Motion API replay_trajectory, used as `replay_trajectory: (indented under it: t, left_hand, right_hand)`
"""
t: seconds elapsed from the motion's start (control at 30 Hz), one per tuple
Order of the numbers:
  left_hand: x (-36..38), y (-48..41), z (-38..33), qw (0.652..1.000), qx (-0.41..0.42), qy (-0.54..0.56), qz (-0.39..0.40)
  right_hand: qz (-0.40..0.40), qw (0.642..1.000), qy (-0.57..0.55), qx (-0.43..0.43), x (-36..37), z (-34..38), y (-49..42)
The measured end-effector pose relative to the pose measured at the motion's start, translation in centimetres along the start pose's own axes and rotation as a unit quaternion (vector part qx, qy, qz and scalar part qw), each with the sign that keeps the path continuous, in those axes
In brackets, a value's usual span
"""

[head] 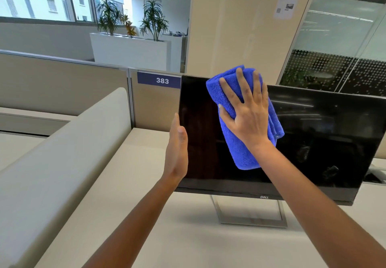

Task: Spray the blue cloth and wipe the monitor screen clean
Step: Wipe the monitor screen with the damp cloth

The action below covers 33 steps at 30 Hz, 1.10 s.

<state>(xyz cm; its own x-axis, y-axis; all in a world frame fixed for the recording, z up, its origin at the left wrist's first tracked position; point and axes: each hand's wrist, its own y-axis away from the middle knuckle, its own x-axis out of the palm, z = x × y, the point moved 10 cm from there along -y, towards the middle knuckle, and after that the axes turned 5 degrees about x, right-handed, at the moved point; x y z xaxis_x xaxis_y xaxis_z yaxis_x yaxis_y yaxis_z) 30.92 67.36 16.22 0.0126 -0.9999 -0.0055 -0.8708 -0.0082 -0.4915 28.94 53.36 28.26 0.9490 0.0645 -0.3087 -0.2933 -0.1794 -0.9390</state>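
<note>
- The blue cloth (236,153), folded into a thick pad, lies flat against the upper left-middle part of the Dell monitor screen (323,134), with its top poking above the upper bezel.
- The right hand (248,119) presses on it with straight, spread fingers and a flat palm; nothing is gripped.
- The left hand (176,153) rests along the screen's left edge, fingers straight and thumb on the front. It looks like a brace rather than a grasp.
- The cloth looks like soft, light terry that bunches easily. A broad flat palm probably suits it better than a pinch, because that holds the folds together.
- The monitor stands on a thin open-frame stand (252,224) on the pale desk (167,236), so it is likely to tip or swivel under pressure. Bracing a side bezel seems the safer place to hold it.
- The panel is glossy and probably marks easily. Smudges show at its lower right, so that area likely remains unwiped.
- No spray bottle is in view.
</note>
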Motion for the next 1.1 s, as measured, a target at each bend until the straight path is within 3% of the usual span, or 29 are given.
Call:
replay_trajectory:
  t: [0.13, 0.37, 0.67, 0.8, 1.1]
  left_hand:
    - [-0.2, 0.0, 0.3, 1.0, -0.008, 0.001, -0.013]
    - [0.0, 0.1, -0.1, 0.997, 0.013, -0.068, -0.021]
    - [-0.2, 0.2, -0.7, 0.99, 0.04, -0.131, -0.034]
    - [0.2, -0.7, -4.4, 0.935, 0.156, -0.319, -0.008]
    - [3.6, -5.5, -10.1, 0.81, 0.246, -0.529, 0.056]
  right_hand:
    - [0.007, 1.0, -0.031, 0.001, 0.6, 1.1, 2.8]
    - [0.068, 0.984, -0.055, -0.155, 2.0, 4.5, 11.8]
    - [0.157, 0.91, 0.03, -0.383, 3.4, 5.5, 22.1]
    - [0.148, 0.895, 0.037, -0.42, 2.7, 4.3, 20.7]
    - [0.025, 0.955, 0.05, -0.293, -0.2, -1.1, 7.5]
